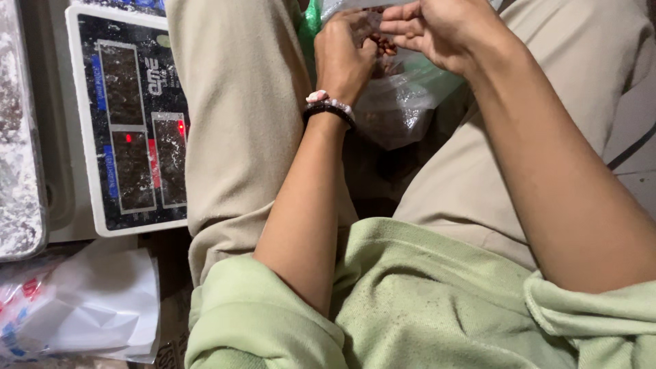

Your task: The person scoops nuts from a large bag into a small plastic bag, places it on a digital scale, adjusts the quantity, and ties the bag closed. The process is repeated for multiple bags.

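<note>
Pale floor tiles (639, 147) show at the right edge, and the person sits low with beige trousers (239, 116) filling the middle of the view. Small reddish-brown nuts (387, 47) sit between the two hands near the top, over the mouth of a clear plastic bag (400, 102) that rests between the knees, with a strip of green plastic (311, 20) just beside it. The left hand (344, 58) is curled, its fingertips bent in against the nuts and the bag's opening; whether it pinches one I cannot tell. The right hand (437, 27) is cupped with its fingers (403, 29) drawn together just above the nuts, seemingly pinching at them, though the grip itself is hidden. A dark beaded bracelet (329, 109) with pale beads circles the left wrist. Green sleeves (437, 301) cover the near arms and torso. Well to the left lies a digital scale (130, 123) with red lights glowing on its dark panel, a flour-dusted tray (17, 130) beside it, and crumpled white plastic bags (96, 301) below.
</note>
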